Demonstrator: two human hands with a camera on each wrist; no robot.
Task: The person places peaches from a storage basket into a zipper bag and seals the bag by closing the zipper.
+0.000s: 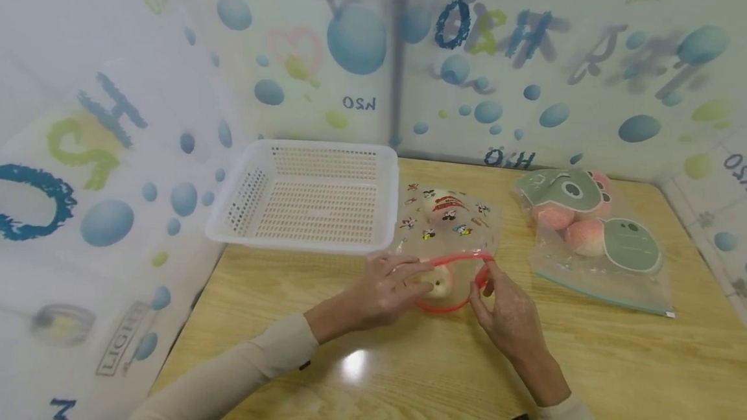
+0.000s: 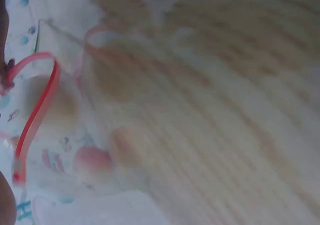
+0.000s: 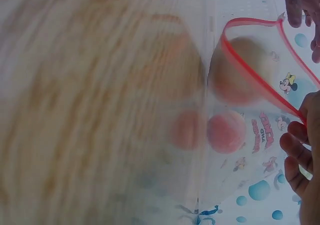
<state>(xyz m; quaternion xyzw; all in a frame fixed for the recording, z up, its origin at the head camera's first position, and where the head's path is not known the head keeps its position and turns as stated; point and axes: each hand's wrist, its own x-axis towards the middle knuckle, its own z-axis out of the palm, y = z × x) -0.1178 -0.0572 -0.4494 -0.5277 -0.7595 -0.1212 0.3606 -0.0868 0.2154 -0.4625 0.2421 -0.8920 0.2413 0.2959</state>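
Observation:
A clear zip bag with cartoon prints and a red zip strip lies on the table, its mouth spread apart toward me. Just inside the mouth sits a pale round fruit with a pink flush, like a peach; a second, pinker fruit lies deeper in the bag. My right hand pinches the red strip at the mouth's right side. Over the left side of the mouth, my left hand stretches its fingers beside the near fruit. Whether they touch it is unclear.
A white perforated plastic basket stands at the back left, with nothing in it. To the right, clear bags with green cartoon faces hold several pink fruits. Printed curtains border the wooden table.

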